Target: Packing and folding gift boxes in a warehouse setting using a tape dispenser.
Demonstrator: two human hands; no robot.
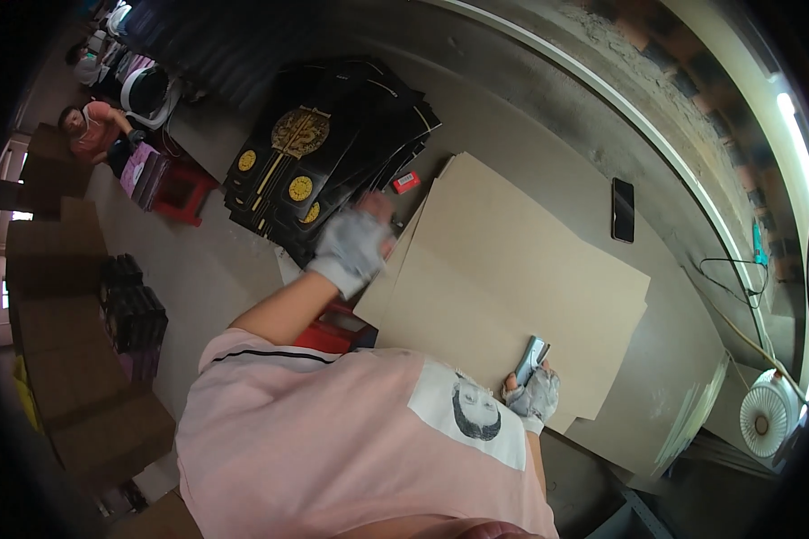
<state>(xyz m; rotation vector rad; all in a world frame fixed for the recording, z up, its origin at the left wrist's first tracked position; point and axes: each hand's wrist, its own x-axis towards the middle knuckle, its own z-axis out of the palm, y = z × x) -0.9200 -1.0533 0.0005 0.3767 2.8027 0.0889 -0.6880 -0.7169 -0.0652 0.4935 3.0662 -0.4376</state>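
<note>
Over the lower edge of the tan board point(512, 269), the right grip point(537, 395) was closed around a silver-grey tool that looked like a stapler point(531, 357), its far end pointing across the board. Held there, it could have scuffed or dented the surface if pressed down carelessly, and the glove's loose fabric might have made the hold slip. The left grip point(355, 247) was near the board's left corner, too blurred to tell whether it was open or closed, or whether it touched anything; a hasty pass so low might have snagged a corner. The board itself lay on the bench point(575, 193) over at least one other sheet, their edges out of line, so a knock could have slid one across the other and worsened the mismatch. Just beyond the left grip lay black sheets point(333, 162) with gold patterns, fanned unevenly; a brush from the wrist could have spread them further or creased an edge. The small red box point(405, 182) sat between them and the board, where a sleeveless forearm or a shifted sheet might have nudged it aside. Farther off, a phone point(622, 210) lay near the board's upper right edge, exposed to a shove if the board were turned.
</note>
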